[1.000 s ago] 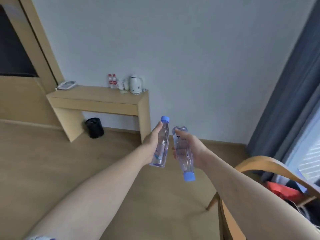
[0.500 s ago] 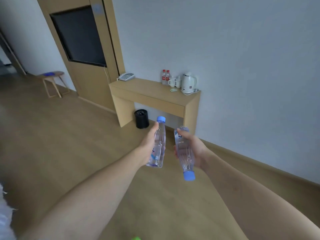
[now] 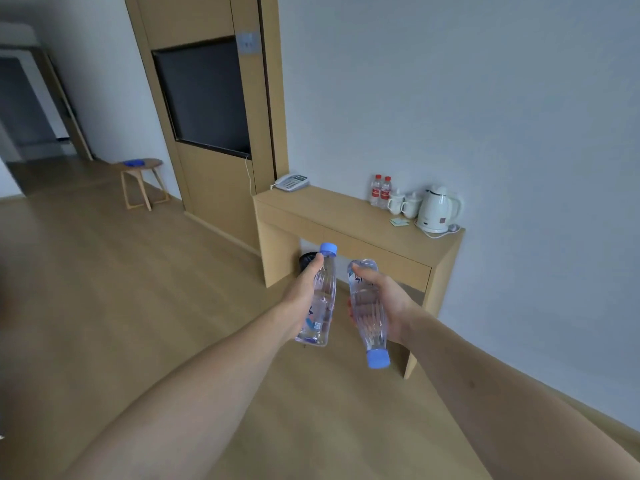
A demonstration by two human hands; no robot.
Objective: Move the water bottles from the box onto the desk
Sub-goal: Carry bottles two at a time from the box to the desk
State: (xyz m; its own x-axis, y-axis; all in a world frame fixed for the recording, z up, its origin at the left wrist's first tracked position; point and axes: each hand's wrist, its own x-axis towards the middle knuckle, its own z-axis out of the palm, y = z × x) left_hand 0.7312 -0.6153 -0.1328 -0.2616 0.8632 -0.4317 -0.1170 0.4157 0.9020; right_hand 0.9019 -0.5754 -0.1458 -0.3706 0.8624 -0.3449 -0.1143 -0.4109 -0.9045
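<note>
My left hand [image 3: 303, 299] grips a clear water bottle [image 3: 322, 299] upright, its blue cap on top. My right hand [image 3: 388, 299] holds a second clear bottle [image 3: 367, 313] upside down, blue cap pointing at the floor. Both are held out in front of me, above the wooden floor, short of the wooden desk [image 3: 332, 209] that stands against the wall. The box is out of view.
On the desk stand a phone [image 3: 292, 182], two red-label bottles [image 3: 381, 190], two white cups [image 3: 405, 204] and a white kettle [image 3: 438, 209]. A black bin [image 3: 308, 261] sits under the desk. A TV panel [image 3: 204, 95] and a stool [image 3: 140, 181] are to the left.
The view has swung left and closer to the desk, which now looks larger. Both hands keep the same hold on their bottles.
</note>
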